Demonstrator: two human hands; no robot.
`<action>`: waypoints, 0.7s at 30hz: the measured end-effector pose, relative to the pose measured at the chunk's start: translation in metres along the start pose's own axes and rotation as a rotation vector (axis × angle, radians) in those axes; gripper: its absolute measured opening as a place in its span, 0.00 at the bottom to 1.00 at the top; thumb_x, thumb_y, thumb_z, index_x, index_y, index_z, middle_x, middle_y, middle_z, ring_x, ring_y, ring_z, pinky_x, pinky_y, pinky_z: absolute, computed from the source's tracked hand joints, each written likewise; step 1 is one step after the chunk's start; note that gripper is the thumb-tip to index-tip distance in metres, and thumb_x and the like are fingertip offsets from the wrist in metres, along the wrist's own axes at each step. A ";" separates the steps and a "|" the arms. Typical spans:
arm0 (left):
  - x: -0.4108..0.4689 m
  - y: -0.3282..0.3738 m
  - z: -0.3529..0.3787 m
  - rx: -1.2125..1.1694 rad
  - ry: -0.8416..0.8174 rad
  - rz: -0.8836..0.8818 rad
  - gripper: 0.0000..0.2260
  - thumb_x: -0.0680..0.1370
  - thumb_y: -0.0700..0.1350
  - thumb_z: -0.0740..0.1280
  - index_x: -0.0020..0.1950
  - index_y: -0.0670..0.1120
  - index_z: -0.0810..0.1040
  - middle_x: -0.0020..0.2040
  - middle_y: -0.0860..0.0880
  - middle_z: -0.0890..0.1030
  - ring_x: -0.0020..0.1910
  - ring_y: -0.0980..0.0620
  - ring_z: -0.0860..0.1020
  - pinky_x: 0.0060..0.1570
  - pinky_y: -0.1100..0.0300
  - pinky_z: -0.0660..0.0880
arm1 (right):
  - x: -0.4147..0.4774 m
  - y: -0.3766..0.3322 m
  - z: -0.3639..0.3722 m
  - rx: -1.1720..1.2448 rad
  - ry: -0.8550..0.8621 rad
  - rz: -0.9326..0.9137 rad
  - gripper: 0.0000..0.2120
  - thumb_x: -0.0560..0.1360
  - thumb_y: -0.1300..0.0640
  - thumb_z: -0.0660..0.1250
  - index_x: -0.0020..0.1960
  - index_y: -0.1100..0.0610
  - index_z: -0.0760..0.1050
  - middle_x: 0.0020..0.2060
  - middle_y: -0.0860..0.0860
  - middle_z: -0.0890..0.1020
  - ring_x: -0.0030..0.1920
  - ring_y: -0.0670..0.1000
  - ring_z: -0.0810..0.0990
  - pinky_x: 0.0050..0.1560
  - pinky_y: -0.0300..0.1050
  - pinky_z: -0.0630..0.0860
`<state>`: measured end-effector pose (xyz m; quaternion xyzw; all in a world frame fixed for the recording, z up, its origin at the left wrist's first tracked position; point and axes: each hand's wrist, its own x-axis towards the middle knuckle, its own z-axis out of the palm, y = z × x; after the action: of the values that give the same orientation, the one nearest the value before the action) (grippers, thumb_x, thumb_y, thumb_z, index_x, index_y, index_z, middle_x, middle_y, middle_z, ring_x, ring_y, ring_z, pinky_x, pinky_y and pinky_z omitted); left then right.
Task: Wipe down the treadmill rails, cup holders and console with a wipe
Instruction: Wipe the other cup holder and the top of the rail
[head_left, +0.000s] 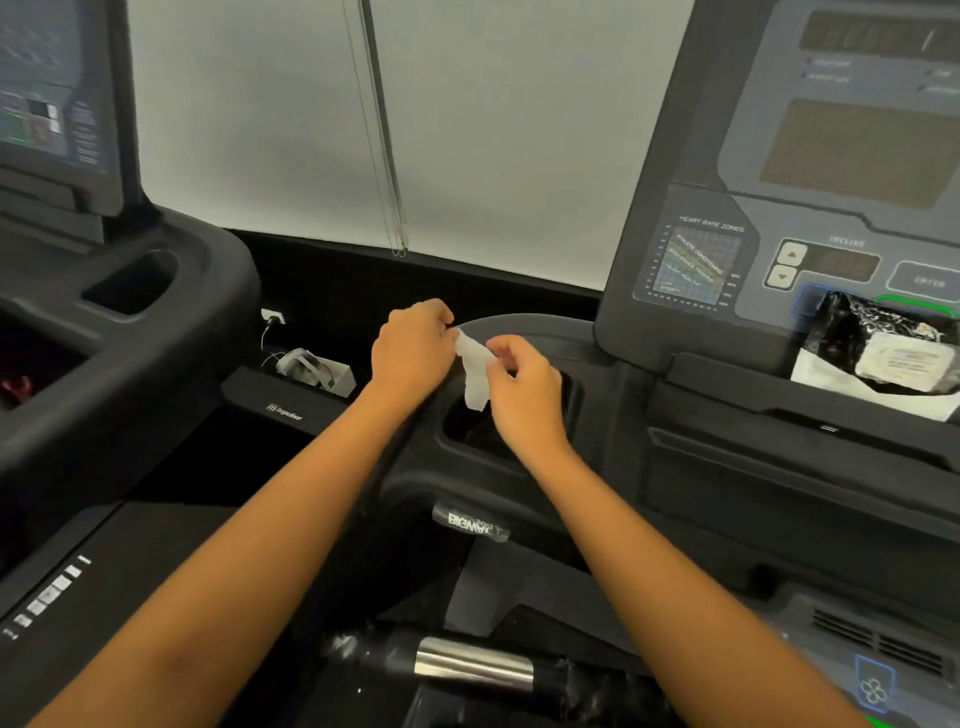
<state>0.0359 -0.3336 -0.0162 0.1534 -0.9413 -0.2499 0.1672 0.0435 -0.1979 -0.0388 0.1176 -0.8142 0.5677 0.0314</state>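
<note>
Both hands meet over the left end of the dark grey plastic treadmill console (831, 218), and a small white crumpled wipe (475, 371) hangs between them. The left hand (413, 348) has its fingers curled in, pinching the wipe's upper end. The right hand (524, 389) pinches the sheet's right edge between thumb and fingertips, its other fingers loosely bent. The lower end of the wipe dangles free just above the deep black oval cup holder (460, 431) and does not seem to touch it. The step in hand looks like readying the wipe, by pulling it open or refolding it, rather than wiping. The next move probably calls for one hand to let go. The other would bunch the sheet into a pad, press it down into the cup holder and sweep round its wall and rim. A black crinkled packet with a white label (883, 343) leans on the console's lower ledge toward the right edge, hiding some buttons; it would need shifting before that panel is wiped. The black handrail with a chrome band (475, 665) lies at the near edge; whether it has been wiped cannot be told.
</note>
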 end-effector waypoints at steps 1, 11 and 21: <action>0.001 -0.011 -0.001 0.024 -0.023 -0.043 0.13 0.79 0.47 0.64 0.63 0.48 0.77 0.57 0.47 0.80 0.55 0.46 0.78 0.47 0.54 0.75 | 0.004 0.002 0.009 -0.030 -0.077 0.002 0.15 0.79 0.59 0.60 0.66 0.57 0.74 0.61 0.53 0.77 0.61 0.49 0.75 0.59 0.34 0.72; -0.023 -0.099 -0.011 -0.086 -0.081 -0.444 0.15 0.79 0.47 0.59 0.64 0.50 0.77 0.59 0.47 0.80 0.59 0.43 0.76 0.53 0.54 0.71 | 0.083 0.032 0.068 -0.891 -0.537 -0.233 0.31 0.80 0.37 0.44 0.78 0.52 0.53 0.78 0.55 0.49 0.78 0.55 0.45 0.75 0.60 0.44; 0.003 -0.103 0.009 -0.489 -0.208 -0.684 0.12 0.78 0.46 0.61 0.49 0.40 0.80 0.52 0.36 0.80 0.54 0.36 0.77 0.54 0.46 0.74 | -0.048 0.012 0.091 -0.703 -0.602 -0.531 0.33 0.79 0.39 0.49 0.78 0.56 0.53 0.78 0.54 0.53 0.78 0.55 0.48 0.77 0.54 0.48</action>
<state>0.0513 -0.4164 -0.0769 0.3864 -0.7613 -0.5206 0.0106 0.0945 -0.2710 -0.0903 0.4599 -0.8704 0.1743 -0.0234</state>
